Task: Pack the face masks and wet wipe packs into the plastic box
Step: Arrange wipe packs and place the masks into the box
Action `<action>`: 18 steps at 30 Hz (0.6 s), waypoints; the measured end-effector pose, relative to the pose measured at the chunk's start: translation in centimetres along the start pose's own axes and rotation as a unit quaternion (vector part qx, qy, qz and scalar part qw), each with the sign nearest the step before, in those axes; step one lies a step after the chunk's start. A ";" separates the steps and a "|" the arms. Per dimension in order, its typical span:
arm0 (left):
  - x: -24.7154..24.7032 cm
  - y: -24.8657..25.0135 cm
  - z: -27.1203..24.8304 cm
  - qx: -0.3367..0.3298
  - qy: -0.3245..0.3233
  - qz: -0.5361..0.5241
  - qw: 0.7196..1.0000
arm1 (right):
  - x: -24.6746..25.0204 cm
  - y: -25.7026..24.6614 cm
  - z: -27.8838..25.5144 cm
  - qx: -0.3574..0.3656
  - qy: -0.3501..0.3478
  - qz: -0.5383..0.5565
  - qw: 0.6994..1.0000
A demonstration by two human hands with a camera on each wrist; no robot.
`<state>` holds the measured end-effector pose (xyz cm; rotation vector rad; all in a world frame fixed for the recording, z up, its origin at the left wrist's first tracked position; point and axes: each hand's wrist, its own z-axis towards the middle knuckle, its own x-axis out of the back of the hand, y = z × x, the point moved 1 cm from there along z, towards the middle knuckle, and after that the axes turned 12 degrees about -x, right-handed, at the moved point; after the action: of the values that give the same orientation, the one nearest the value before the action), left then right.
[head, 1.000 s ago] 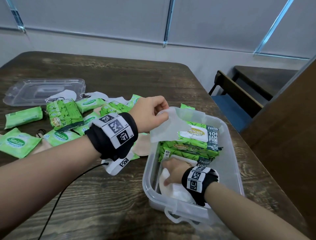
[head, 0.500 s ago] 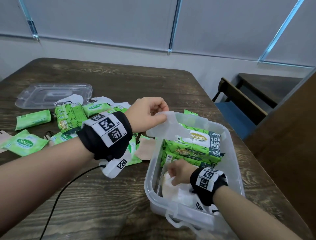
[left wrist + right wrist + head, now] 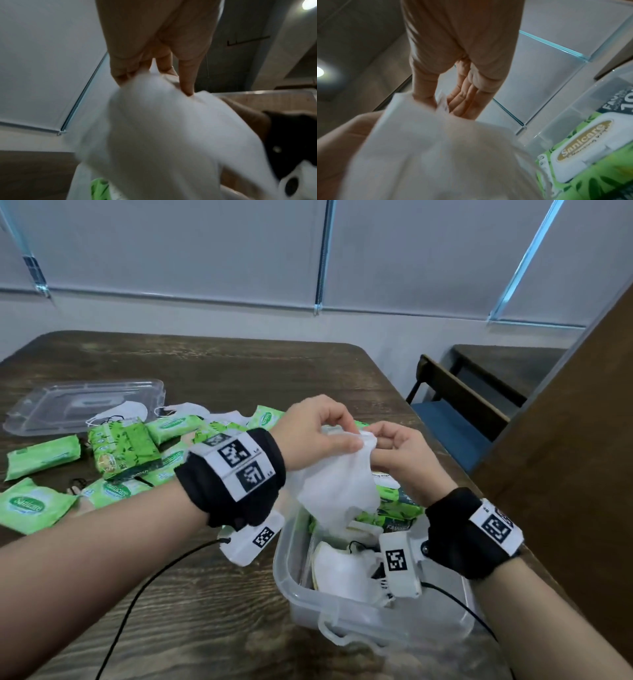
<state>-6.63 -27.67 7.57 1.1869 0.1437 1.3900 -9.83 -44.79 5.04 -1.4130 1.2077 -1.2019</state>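
We can read "Sanicare" on a few things here. It's on the white oval logo of the small green wipe pack point(image 3: 29, 505) at the table's left edge, and again on the pack point(image 3: 114, 491) next to it. In the right wrist view the big green pack's point(image 3: 590, 162) white flip lid says "Sanicare" in a gold oval, with "FAV" and "10" on the dark strip above, cut off. The wristbands only carry square black-and-white codes, not text.

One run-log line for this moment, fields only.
left hand: pinches white face mask | right hand: pinches same mask | mask: above plastic box | lid: off, on table
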 end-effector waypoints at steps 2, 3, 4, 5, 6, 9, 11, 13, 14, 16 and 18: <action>-0.6 -0.6 -0.2 0.004 0.002 0.013 1.000 | -0.2 0.1 0.1 -0.006 0.008 0.021 1.000; -0.8 -0.9 -0.2 0.007 0.009 0.009 1.000 | -0.3 0.2 0.1 -0.006 0.010 0.032 0.999; -0.9 -1.1 -0.2 0.008 0.021 0.005 1.000 | -0.4 0.1 0.1 -0.010 0.011 0.049 0.999; -1.1 -1.2 -0.2 0.006 0.034 0.002 0.999 | -0.6 0.1 0.0 -0.014 0.010 0.072 0.997; -1.3 -1.5 -0.2 0.003 0.047 -0.002 0.999 | -0.9 -0.1 -0.1 -0.022 0.006 0.103 0.994; -1.5 -2.1 -0.3 -0.003 0.071 -0.037 0.997 | -0.9 0.0 -0.5 -0.053 -0.077 0.160 0.983; -1.6 -2.8 -0.4 0.001 0.084 -0.067 0.994 | -0.9 0.7 -0.6 -0.075 -0.140 0.068 0.985; -1.6 -3.5 -0.5 0.027 0.083 -0.098 0.991 | -0.6 1.8 -0.3 -0.094 -0.135 -0.052 0.985; -1.4 -3.9 -0.6 0.048 0.070 -0.118 0.989 | -0.3 2.3 0.0 -0.106 -0.120 -0.087 0.983; -0.9 -4.7 -0.9 0.097 0.018 -0.143 0.985 | 0.1 2.8 0.4 -0.131 -0.102 -0.121 0.979; -0.3 -5.4 -1.2 0.128 -0.019 -0.150 0.980 | 0.2 3.1 0.7 -0.150 -0.105 -0.121 0.976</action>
<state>-3.93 -25.86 3.07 1.3419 0.4679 1.1031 -9.53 -45.32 1.96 -1.9083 1.1240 -1.0247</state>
